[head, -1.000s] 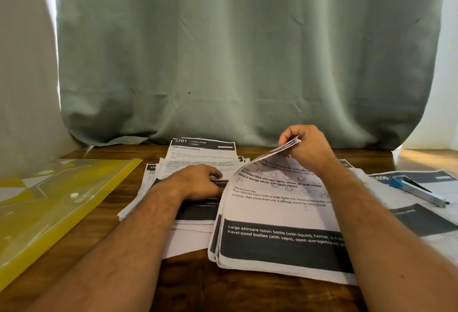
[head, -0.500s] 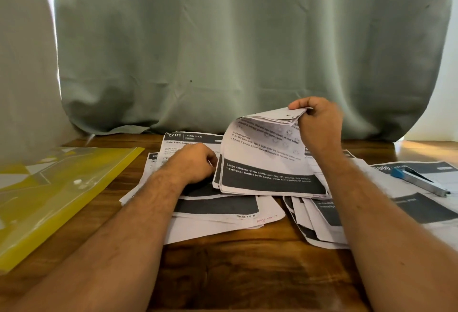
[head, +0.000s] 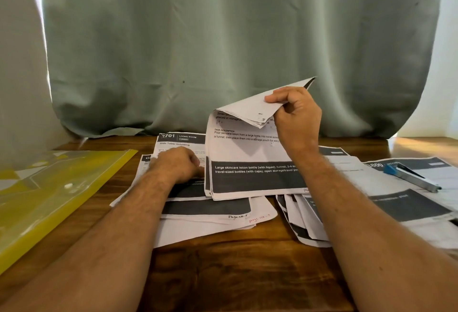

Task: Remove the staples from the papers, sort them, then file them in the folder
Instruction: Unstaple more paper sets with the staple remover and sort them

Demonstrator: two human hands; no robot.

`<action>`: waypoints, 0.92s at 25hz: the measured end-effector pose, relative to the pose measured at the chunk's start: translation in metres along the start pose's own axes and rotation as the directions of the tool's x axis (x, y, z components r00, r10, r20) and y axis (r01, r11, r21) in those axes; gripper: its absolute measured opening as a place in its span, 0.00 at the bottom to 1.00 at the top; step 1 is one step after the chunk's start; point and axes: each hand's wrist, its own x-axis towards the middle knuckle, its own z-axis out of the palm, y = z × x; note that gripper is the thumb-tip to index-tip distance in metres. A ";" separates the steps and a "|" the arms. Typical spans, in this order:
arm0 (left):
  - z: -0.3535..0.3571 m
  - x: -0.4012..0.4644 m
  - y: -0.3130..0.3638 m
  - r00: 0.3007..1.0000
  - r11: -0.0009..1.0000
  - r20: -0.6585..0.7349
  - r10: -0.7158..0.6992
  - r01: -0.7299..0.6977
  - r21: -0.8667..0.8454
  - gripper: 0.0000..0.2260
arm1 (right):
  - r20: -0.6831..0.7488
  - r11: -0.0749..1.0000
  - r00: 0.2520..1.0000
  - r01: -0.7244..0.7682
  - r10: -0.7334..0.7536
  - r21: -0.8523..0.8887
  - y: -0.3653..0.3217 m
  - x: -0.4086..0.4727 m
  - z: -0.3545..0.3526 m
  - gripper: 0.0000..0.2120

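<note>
Head-cam view of a dark brown wooden table [head: 247, 274] w/ a pale green curtain [head: 223, 38] behind. The right hand [head: 296, 119] pinches the folded-over top corner of a thin bundle of white printed sheets w/ a black band [head: 247, 158], thumb and fingers curled round it; the bundle hangs upright above the table's middle, its bottom edge just over the spread papers. The left hand [head: 177, 165] rests, fingers loosely curled, on a messy pile of white printed pages [head: 203, 212] left of centre; whether it grips a sheet can't be told. A translucent yellow plastic folder w/ a snap button [head: 57, 195] lies at the table's left edge, apart from the papers. A blue and silver staple remover [head: 411, 177] lies on more sheets near the right edge. Judging the step as sorting: best to keep the pinch firm at the corner so no sheet slips out, let the bundle hang straight, then lay it flat and square on its matching pile, w/ the left hand pinning that pile down. Vs 1 s ago: the bundle was lying nearly flat w/ only its far corner raised; now it is lifted higher and stands upright, exposing the fanned sheets underneath, approx where it lay. The left hand has barely moved.
</note>
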 end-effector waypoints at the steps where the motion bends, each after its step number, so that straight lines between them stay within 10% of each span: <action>1: -0.001 0.000 -0.001 0.997 0.996 -0.010 -0.074 0.074 0.057 0.19 | -0.018 1.000 1.000 0.020 -0.020 0.003 -0.002 -0.001 0.000 0.11; 5: -0.003 0.003 -0.010 0.951 0.944 0.032 -0.306 0.299 0.140 0.52 | -0.051 0.999 0.998 0.048 -0.047 0.018 -0.008 0.000 0.000 0.10; 23: -0.007 0.001 -0.014 0.923 0.925 -0.126 -0.363 0.373 0.068 0.49 | 0.084 0.994 0.993 0.090 -0.084 -0.067 -0.013 -0.006 0.004 0.06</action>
